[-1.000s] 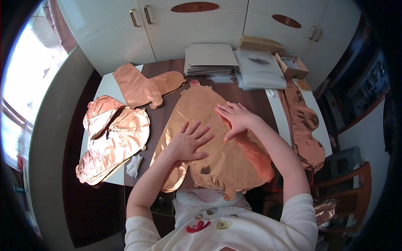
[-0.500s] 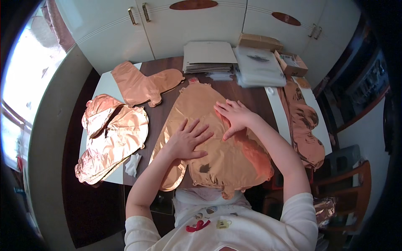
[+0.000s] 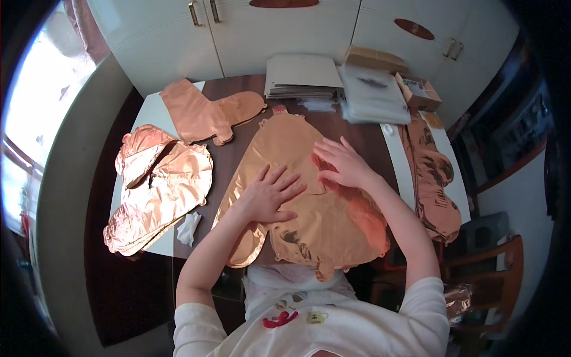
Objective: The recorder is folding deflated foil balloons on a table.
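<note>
A large, flat, rose-gold foil balloon (image 3: 282, 143) lies in front of me, its narrow end pointing away and its wide end over the near table edge. My left hand (image 3: 269, 196) rests flat on its middle, fingers spread. Toward the balloon's right side, my right hand (image 3: 348, 166) has its fingers stretched out and holds nothing; it touches or hovers just over the foil, I cannot tell which. The foil bulges and reflects orange-red below that hand.
Flat foil balloons lie at left (image 3: 184, 172), far left (image 3: 202, 113) and right (image 3: 431, 178). A crumpled white tissue (image 3: 189, 229) sits near the left edge. At the back are stacked grey cards (image 3: 302, 71), clear plastic bags (image 3: 372, 95) and a small open box (image 3: 418, 90). A wooden chair (image 3: 505, 273) stands right.
My right hand has lifted or tilted a little and shifted slightly right, its fingers now closer together. My left hand remains spread on the foil. The whole view has shifted slightly.
</note>
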The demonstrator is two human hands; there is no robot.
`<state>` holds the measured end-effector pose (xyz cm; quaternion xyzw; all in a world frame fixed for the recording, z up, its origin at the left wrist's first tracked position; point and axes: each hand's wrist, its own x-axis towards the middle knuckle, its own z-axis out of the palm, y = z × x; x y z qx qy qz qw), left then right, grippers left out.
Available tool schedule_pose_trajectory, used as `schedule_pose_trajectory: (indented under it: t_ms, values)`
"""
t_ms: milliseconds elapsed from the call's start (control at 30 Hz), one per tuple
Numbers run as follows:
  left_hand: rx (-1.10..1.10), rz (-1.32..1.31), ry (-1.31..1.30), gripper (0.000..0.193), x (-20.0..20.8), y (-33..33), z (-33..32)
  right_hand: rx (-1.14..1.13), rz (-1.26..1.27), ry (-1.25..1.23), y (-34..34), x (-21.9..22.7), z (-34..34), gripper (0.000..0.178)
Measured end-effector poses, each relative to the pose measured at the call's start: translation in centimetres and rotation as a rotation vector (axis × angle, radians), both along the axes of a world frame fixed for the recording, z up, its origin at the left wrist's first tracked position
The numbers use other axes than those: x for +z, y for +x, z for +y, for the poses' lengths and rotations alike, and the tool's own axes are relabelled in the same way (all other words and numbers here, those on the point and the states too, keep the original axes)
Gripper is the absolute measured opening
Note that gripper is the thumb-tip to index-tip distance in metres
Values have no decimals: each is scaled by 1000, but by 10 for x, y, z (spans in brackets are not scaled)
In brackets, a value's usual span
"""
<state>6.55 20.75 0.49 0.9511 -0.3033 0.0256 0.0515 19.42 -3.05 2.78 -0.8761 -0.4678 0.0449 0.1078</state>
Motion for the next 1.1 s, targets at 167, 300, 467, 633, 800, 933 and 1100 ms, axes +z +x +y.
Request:
schedule_pose_trajectory:
  t_ms: [167,300,467,633,800,933,1100]
  values:
    - [4,-26,10,73,2,2,2,62,-9,81,-12,-19,-4,54]
    - [-10,-5,-2,73,1,4,2,51,13,35,-6,-16,-6,66]
    - [5,-20,-7,76,3,2,2,80,15,-125,-8,-3,1,96]
    - [-9,-36,-19,81,1,4,-1,35,-88,-161,-23,-1,-2,97]
    - [5,-29,-26,84,-2,2,2,191,-173,-165,-86,-13,-22,63]
    - [4,-30,10,85,1,3,2,163,4,-83,-138,-7,-47,57]
    - [-3,-11,11,87,3,2,2,-122,20,7,-182,-2,-95,49]
